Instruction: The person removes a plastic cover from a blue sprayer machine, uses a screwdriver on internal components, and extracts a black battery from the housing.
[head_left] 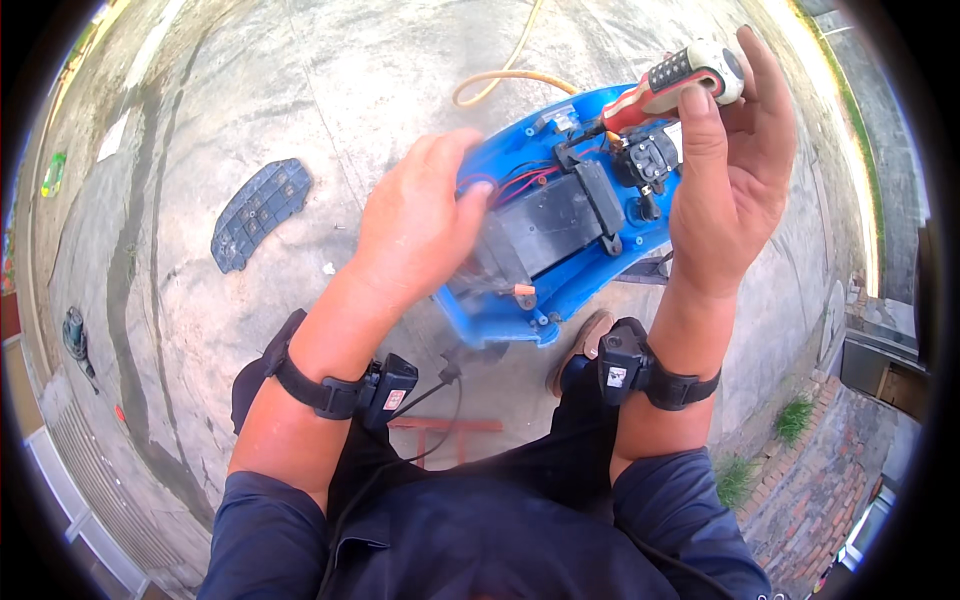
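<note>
the blue plastic housing (pixel 583 284) is in front of the person, its open inside facing up. at its left edge, the left hand (pixel 425 215) is half curled and blurred; i cannot tell if it really grips. over its upper right part, the right hand (pixel 735 190) is closed around a red and white screwdriver (pixel 665 92), whose shaft points into the housing. inside it lie a black rectangular box (pixel 555 232) and, just beside, some red wires (pixel 520 184). if the housing turns under loose support, the tip could slip and damage these wires.
</note>
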